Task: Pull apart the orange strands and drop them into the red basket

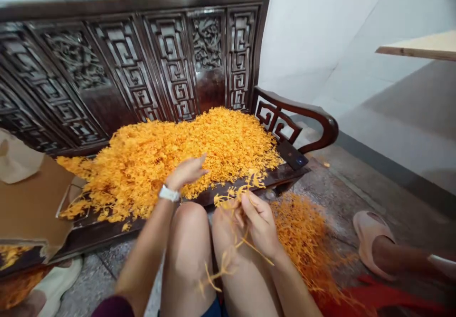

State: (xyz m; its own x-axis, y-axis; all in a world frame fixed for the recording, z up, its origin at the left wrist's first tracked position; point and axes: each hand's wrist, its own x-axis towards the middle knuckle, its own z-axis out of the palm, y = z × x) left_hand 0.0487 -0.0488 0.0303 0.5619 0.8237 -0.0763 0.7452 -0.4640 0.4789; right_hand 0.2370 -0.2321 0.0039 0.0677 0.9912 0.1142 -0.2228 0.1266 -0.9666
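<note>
My left hand [188,170], with a white band [169,193] at its wrist, reaches over the near edge of a large heap of small orange plastic flower pieces [149,158]. Its visible fingers are stretched out and apart, and I see nothing held in it. Above my knees, my right hand [259,219] is closed on a branched orange plastic flower stem [225,262]. Small flower heads [223,198] show at the upper end of this stem, while bare branches hang below the hand.
The heap lies on a dark carved wooden bench [210,89] with a curved armrest [324,127]. A dark phone [292,154] rests by the armrest. Orange stems [302,241] pile up on the floor at right. Cardboard [32,207] is at left. Other people's feet [383,250] show at both sides.
</note>
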